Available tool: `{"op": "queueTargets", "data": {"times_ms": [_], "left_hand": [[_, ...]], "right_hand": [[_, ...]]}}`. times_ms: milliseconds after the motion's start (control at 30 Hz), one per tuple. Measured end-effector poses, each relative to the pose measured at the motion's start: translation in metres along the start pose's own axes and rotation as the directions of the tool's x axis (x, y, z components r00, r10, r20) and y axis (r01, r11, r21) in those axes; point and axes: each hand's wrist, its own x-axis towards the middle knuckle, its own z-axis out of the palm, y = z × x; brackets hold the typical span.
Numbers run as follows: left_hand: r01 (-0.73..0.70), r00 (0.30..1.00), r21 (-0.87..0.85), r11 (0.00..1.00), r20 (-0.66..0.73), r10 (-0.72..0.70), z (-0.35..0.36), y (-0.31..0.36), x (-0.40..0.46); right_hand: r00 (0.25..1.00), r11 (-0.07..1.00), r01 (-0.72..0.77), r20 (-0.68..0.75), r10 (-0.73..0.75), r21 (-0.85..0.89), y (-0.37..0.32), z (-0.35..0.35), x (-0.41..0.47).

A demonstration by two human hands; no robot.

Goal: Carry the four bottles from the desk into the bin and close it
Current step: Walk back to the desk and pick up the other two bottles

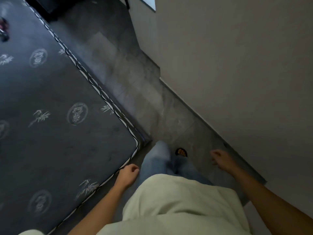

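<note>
No bottle, desk or bin shows in the head view. My left hand (129, 173) hangs low beside the corner of a mattress, fingers curled in with nothing in them. My right hand (218, 157) hangs on the other side of my legs, over the grey floor near the wall, fingers loosely curled and empty. Between the hands are my jeans-clad legs and a sandalled foot (181, 152).
A dark grey mattress (55, 116) with pale printed emblems fills the left side. A narrow strip of grey tiled floor (135, 92) runs between it and a beige wall (237, 65) on the right. A dark piece of furniture (42, 4) stands at the far end.
</note>
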Motion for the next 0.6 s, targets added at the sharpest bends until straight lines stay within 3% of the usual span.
{"op": "queueTargets", "data": {"times_ms": [100,300,600], "left_hand": [[0.107,0.994,-0.091,0.99,0.007,-0.107,-0.003,-0.014,0.005],[0.244,0.97,-0.237,0.94,0.066,-0.235,-0.035,-0.02,0.038],[0.155,0.977,-0.449,0.88,-0.06,-0.203,-0.17,0.054,0.125]], "right_hand": [[0.989,0.984,0.147,0.018,-0.145,-0.103,-0.084,-0.015,0.036],[0.97,0.951,0.243,0.071,-0.233,-0.191,-0.22,-0.006,0.096],[0.978,0.934,0.19,0.14,-0.153,-0.303,-0.31,0.002,0.131]]}}
